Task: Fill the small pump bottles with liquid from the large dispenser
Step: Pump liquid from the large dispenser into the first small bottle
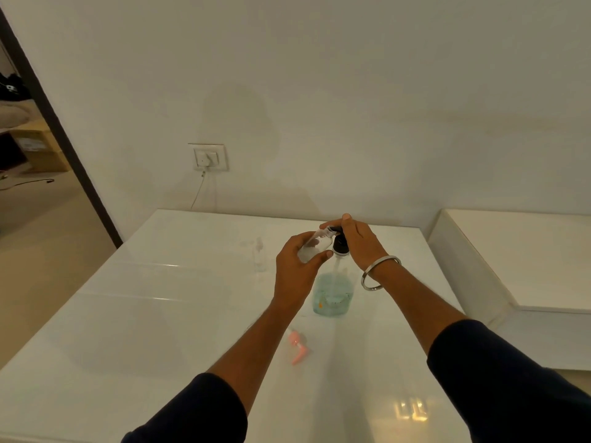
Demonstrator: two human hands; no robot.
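A pink pump cap [298,346] is lying nearest on the desk [144,314]. At twelve o'clock, the left hand [295,266] is gripping a tilted small bottle [315,245] at the large dispenser [334,289], whose pump head the right hand [358,241] is pressing. A misaligned mouth could spill. Another bottle [259,255] is standing at ten o'clock; open room is lying leftward.
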